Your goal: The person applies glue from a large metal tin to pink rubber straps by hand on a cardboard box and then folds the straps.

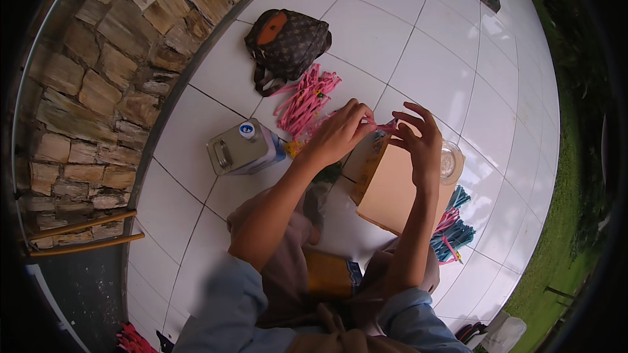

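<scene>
My left hand (340, 134) pinches one end of a thin pink strap (386, 127) between thumb and fingers. My right hand (420, 140) has thumb and a finger closed on the strap's other end, its remaining fingers raised. The strap stretches between both hands, above the far edge of a tan cardboard box (396, 186). A clear glass dish (450, 162) sits at the box's right side, partly behind my right hand. Beyond my left hand lies a heap of pink straps (306, 101) on the tiles.
A rectangular metal can (245, 148) with a blue-and-white cap stands left of my left forearm. Farther off lies a brown patterned backpack (291, 42). Teal strap bundles (454, 238) with pink ones lie right of the box. A stone wall (98, 91) borders the white tiled floor (425, 39).
</scene>
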Demonstrator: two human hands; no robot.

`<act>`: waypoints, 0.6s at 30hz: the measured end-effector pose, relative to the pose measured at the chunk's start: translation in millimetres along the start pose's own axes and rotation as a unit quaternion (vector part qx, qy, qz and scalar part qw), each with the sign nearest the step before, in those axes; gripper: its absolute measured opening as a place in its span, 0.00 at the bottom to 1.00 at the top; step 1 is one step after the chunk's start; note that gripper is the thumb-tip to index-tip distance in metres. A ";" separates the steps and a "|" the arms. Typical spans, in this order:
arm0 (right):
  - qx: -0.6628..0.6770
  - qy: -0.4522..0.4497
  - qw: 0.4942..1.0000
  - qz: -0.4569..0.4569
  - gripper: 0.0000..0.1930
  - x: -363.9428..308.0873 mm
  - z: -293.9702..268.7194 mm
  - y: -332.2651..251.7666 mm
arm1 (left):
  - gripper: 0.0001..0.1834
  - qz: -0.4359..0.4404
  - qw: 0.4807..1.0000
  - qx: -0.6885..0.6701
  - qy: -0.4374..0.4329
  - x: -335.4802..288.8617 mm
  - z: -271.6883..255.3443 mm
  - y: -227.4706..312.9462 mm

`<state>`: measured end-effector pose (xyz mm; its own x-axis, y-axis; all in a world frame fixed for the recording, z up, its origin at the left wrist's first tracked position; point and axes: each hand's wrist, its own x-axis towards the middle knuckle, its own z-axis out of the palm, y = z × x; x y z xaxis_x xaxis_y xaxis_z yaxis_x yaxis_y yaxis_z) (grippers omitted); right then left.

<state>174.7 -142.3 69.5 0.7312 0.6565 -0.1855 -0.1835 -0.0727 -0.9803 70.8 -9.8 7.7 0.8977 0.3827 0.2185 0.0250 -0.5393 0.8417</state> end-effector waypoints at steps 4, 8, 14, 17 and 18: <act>-0.268 0.083 0.955 -0.090 0.15 -17.5 22.0 -10.9 | 0.11 0.088 0.983 0.132 0.094 0.4 -10.3 6.8; -0.238 0.088 0.947 -0.196 0.20 2.6 13.0 29.3 | 0.12 0.078 0.987 0.097 0.103 -3.6 -15.8 3.9; -0.065 -0.114 0.990 -0.049 0.32 11.0 30.6 101.3 | 0.11 -0.107 0.976 -0.158 0.108 -11.2 15.3 -26.1; -0.134 -0.065 0.988 0.029 0.34 4.1 48.5 146.1 | 0.12 -0.184 0.971 -0.127 0.083 -30.3 35.2 -76.1; -0.134 -0.060 0.989 0.028 0.34 2.6 51.1 161.1 | 0.11 -0.210 0.971 -0.084 0.080 -34.9 42.5 -87.2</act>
<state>113.5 -113.9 -85.4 0.6381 0.7295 -0.2463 -0.0291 -0.2968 -0.9545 56.0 -8.0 -94.3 0.7435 0.6615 -0.0978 0.2895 -0.1866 0.9388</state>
